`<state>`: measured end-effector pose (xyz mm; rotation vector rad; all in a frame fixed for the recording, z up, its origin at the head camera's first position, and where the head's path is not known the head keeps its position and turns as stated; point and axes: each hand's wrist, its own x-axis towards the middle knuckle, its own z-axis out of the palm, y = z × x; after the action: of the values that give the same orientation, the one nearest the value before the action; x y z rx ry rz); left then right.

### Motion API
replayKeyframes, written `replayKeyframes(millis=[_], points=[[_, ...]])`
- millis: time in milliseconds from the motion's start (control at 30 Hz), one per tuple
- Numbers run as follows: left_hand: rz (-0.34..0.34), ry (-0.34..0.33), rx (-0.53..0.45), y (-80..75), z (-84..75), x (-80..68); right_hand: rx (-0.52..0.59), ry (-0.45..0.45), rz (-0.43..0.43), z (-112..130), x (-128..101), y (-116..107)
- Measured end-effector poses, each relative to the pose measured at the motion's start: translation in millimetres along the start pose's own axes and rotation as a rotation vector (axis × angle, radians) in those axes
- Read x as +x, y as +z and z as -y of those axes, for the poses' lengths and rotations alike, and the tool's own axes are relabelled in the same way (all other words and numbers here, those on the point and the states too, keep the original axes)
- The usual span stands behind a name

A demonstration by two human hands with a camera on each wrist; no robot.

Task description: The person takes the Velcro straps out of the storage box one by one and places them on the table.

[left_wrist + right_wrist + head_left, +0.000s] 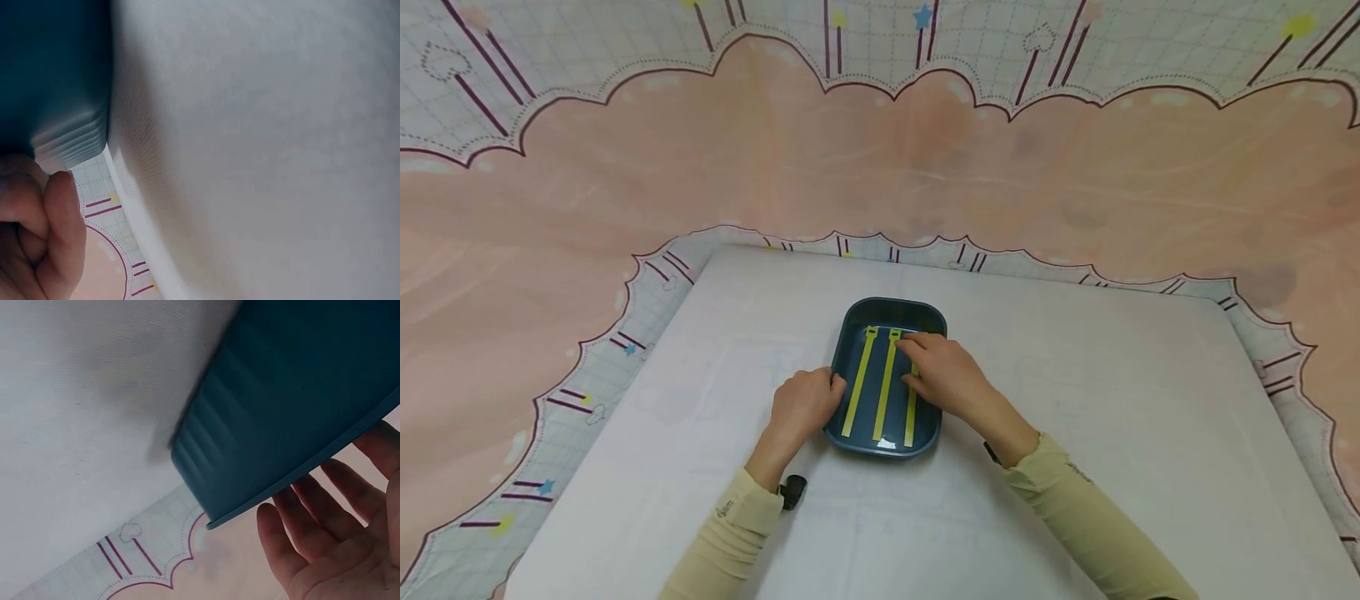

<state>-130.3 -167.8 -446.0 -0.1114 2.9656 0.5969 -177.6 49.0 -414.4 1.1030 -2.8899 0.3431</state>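
Note:
A dark teal plastic tray (886,451) holds three yellow straps lying lengthwise side by side. The left strap (859,382) and the middle strap (885,387) show dark slots in their wider far ends. The right strap (911,417) is partly hidden under my right hand (946,372), which reaches in over the right rim with thumb and fingers apart. In the right wrist view its fingers (312,519) extend loosely past the rim. My left hand (806,402) grips the tray's left rim; its curled fingers (65,231) show beside the outer wall in the left wrist view.
The tray stands on a white-covered table (700,467). A patterned curtain (880,158) with scalloped edging surrounds the table's back and sides. A small black device (792,492) is strapped at the left wrist.

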Motion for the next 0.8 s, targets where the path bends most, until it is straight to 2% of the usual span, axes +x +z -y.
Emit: replayKeyframes(millis=[300,433,667,800], points=[[-0.029,0.008,0.004,-1.4,0.2,-1.8,0.000,-0.061,0.015,3.1,13.5,1.5],[-0.017,0.003,0.005,-2.2,-0.3,-1.8,-0.003,-0.102,0.022,4.5,19.9,1.5],[-0.008,-0.003,0.004,-1.3,-0.3,-1.2,0.022,-0.127,0.088,9.2,30.3,1.8],[-0.007,0.000,0.005,-0.9,-0.4,-1.1,0.011,-0.150,0.085,10.4,33.5,4.9]])
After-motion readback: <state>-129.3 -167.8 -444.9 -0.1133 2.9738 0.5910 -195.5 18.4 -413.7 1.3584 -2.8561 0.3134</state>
